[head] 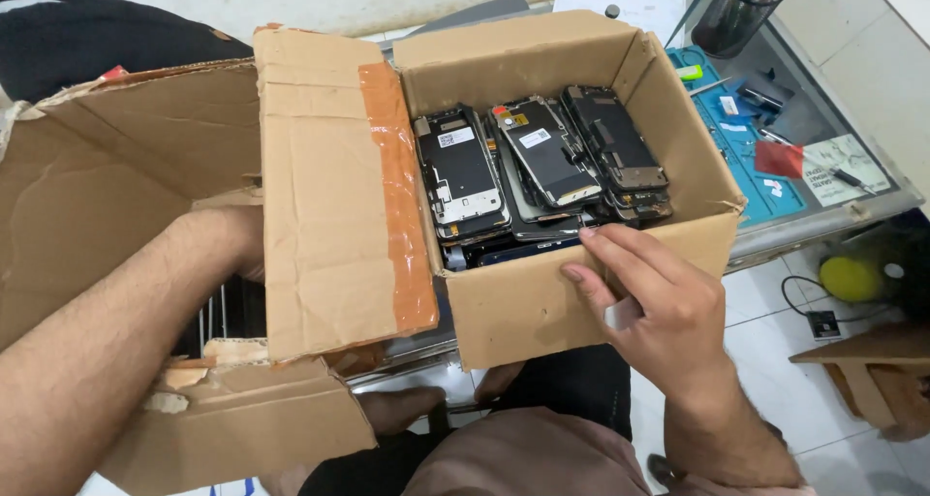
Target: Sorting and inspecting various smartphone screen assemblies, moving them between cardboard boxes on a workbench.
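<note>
Cardboard filled most of what I could see: a big torn box (pixel 126 196) lay open on the left, its flap (pixel 329 196) patched with a strip of orange-brown tape (pixel 402 196) and folded across toward a smaller open carton (pixel 542 302); that carton sat on the edge of a glass-topped bench (pixel 823 215), just above the person's lap. Inside it, stacked phone screen assemblies (pixel 542 167) leaned on one another in three rough rows, dark backs up, metal frames and small white labels showing; they filled the bottom of the carton and reached about halfway up its walls.

The left hand (pixel 237 244) went in behind the taped flap; only the wrist and the heel of the palm showed, so I could not tell whether it was gripping or lying flat. The right hand (pixel 649 307) rested at the carton's near wall, loosely open, fingers half curled; the forefinger tip touched the rim right beside the nearest assemblies, and a pale band showed on one finger; it grasped nothing.

Beyond the carton lay a blue work mat (pixel 746 157) strewn with small tools and parts; a dark pen cup (pixel 731 16) stood at its far end; a small yellow object (pixel 851 278) sat on the tiled floor to the right.
</note>
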